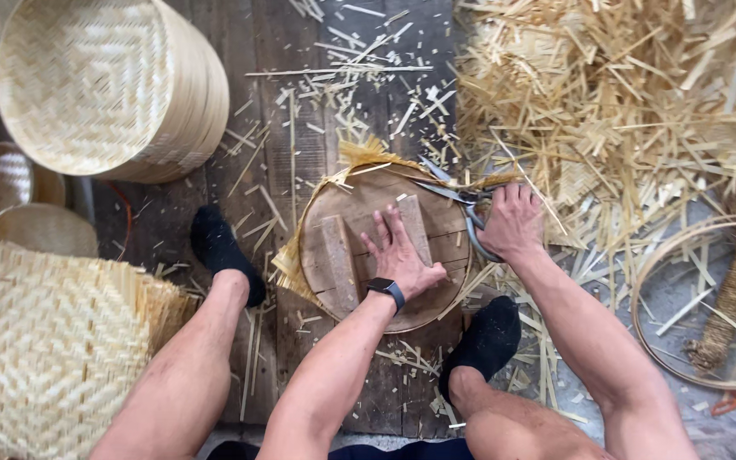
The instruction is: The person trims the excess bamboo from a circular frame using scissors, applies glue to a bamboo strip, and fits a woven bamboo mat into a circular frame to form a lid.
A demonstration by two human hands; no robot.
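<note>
A: L side?
B: Woven mats + stacked trays. L hand flat, fingers spread, pressing wood disc w/ weave under it, on floor btwn feet.
A: R?
B: R hand gripping shears at disc's rim. Offcuts beyond.

Pale straw herringbone-woven mat, brown wooden disc, black socks, black wristwatch
</note>
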